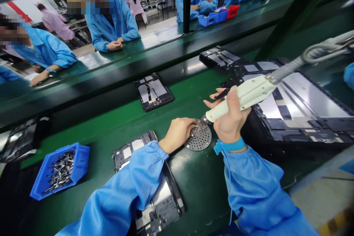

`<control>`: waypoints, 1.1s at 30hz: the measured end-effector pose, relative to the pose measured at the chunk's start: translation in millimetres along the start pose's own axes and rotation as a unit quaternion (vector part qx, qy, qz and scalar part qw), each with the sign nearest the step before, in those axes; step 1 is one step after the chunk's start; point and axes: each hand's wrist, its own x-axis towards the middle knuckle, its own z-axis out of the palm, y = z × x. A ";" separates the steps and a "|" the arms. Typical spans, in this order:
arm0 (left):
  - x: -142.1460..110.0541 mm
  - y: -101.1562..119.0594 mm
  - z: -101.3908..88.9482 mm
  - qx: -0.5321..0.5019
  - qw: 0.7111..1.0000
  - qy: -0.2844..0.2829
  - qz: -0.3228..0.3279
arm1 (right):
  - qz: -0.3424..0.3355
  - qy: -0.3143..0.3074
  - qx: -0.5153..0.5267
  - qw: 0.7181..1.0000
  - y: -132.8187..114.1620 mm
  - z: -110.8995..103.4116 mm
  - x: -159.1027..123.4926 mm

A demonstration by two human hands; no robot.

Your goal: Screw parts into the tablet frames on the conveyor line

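Head view catches the right hand (231,118) closed firmly round a white electric screwdriver (243,96), its bit brought to a perforated metal screw dish (198,138) at 5 o'clock, while the left hand (177,133) lies open on the dish's edge, apparently steadying it on the green table (199,180)

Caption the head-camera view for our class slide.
Right hand holds a white corded electric screwdriver at a round perforated metal screw tray beneath the left hand.
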 end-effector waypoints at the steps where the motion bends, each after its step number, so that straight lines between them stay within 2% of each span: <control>1: -0.1 0.0 -0.3 -0.018 1.000 0.005 -0.009 | 0.002 0.001 -0.002 1.000 -0.7 0.4 -0.1; 4: 0.1 0.1 -1.4 -0.049 0.998 0.027 -0.011 | 0.015 0.005 -0.010 1.000 -2.0 1.8 -0.9; 8: 0.4 1.4 0.5 -0.049 0.996 0.057 0.042 | 0.033 0.014 -0.020 0.999 -4.2 5.1 -3.3; 12: -0.7 4.2 7.4 -0.042 0.995 0.066 0.055 | 0.048 0.021 -0.022 0.998 -6.3 7.2 -6.4; 18: -4.1 0.7 9.4 -0.042 0.991 0.064 0.113 | 0.069 0.000 -0.031 0.997 -8.6 4.3 -5.5; 25: 2.6 -7.2 -13.2 -0.064 0.987 0.008 0.145 | 0.086 0.001 -0.023 0.996 -4.7 7.5 -2.0; 30: 4.3 -18.4 -36.7 -0.044 0.992 0.056 0.108 | 0.061 0.005 -0.040 0.997 -7.5 6.5 -0.5; 33: 4.2 -17.2 -37.9 -0.058 0.992 0.045 0.107 | 0.051 0.008 -0.029 0.998 -7.9 6.6 -1.4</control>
